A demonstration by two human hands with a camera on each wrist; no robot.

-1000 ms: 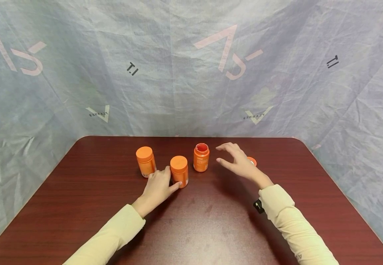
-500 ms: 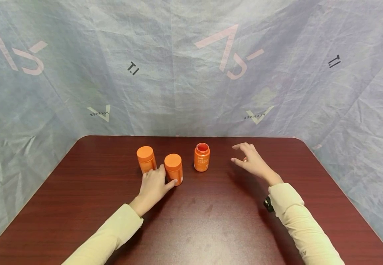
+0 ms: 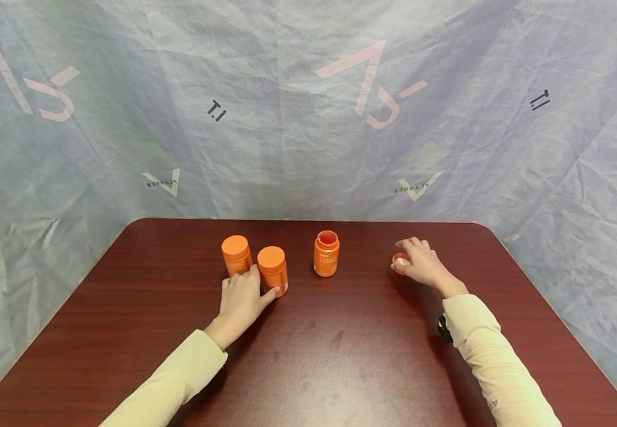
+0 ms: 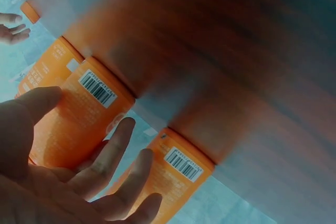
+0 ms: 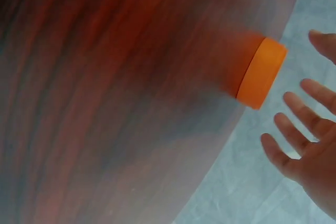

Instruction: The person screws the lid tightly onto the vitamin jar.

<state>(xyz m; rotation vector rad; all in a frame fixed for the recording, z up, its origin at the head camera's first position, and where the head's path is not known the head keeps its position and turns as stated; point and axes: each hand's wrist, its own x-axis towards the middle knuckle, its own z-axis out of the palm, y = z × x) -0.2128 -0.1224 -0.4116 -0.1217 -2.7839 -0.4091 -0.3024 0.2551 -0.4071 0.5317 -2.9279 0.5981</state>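
Observation:
My left hand (image 3: 240, 302) holds a capped orange pill bottle (image 3: 273, 273) upright on the table, thumb on one side and index finger on the other. Just left of it stands another capped orange bottle (image 3: 236, 254), partly hidden by that hand; the fingers overlap it in the left wrist view, where its barcode label (image 4: 184, 163) shows. An uncapped orange bottle (image 3: 326, 258) stands to the right, its red inside visible. Over a loose orange lid (image 3: 401, 258), lying with its pale inside up, is my right hand (image 3: 423, 264). Its fingers are spread and apart from the lid (image 5: 262, 73) in the right wrist view.
The dark red-brown table (image 3: 330, 362) ends at a rounded back edge. Behind it hangs a grey-blue printed cloth (image 3: 292, 118), which also runs along both sides. A small black device (image 3: 444, 329) sits under the right wrist.
My left hand has slid the held bottle left, closer to the leftmost one. My right hand has moved right, away from the uncapped bottle, and come down over the lid.

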